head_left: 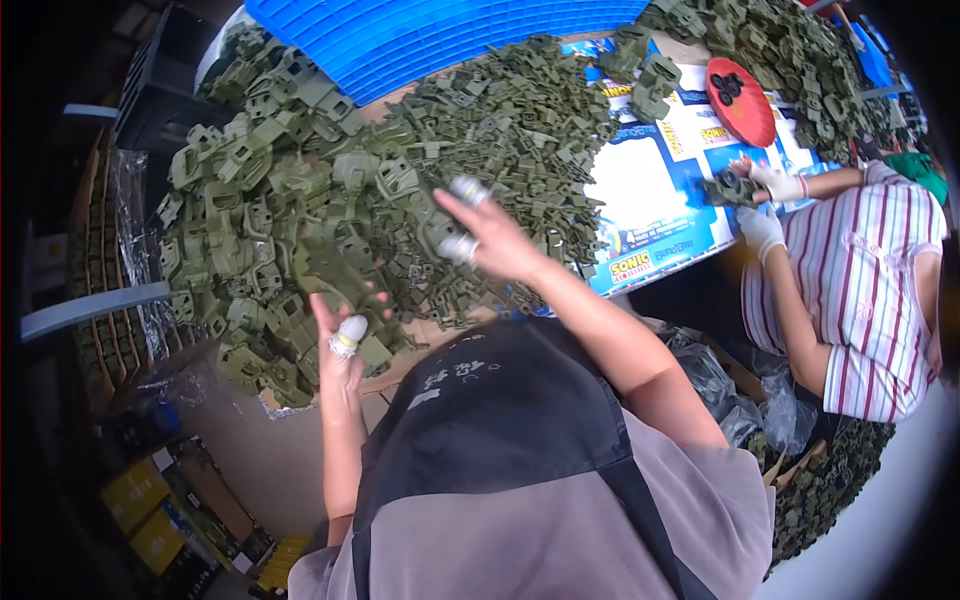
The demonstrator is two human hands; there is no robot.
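Observation:
My left hand is low over the left heap, a white wrap on one finger. Its fingers are bent round an olive-green plastic part, which is blurred by motion. My right hand reaches over the middle of the table with fingers stretched and apart, two of them wrapped in white; nothing shows in its grasp. Larger olive-green plastic shells, shaped like toy vehicle bodies, pile up around my left hand. Smaller flat green parts spread in a heap beyond my right hand.
A blue plastic crate stands at the far edge. To the right, a co-worker in white gloves holds a green toy piece over printed cardboard. A red dish holds black parts. Clear plastic bags lie below the table.

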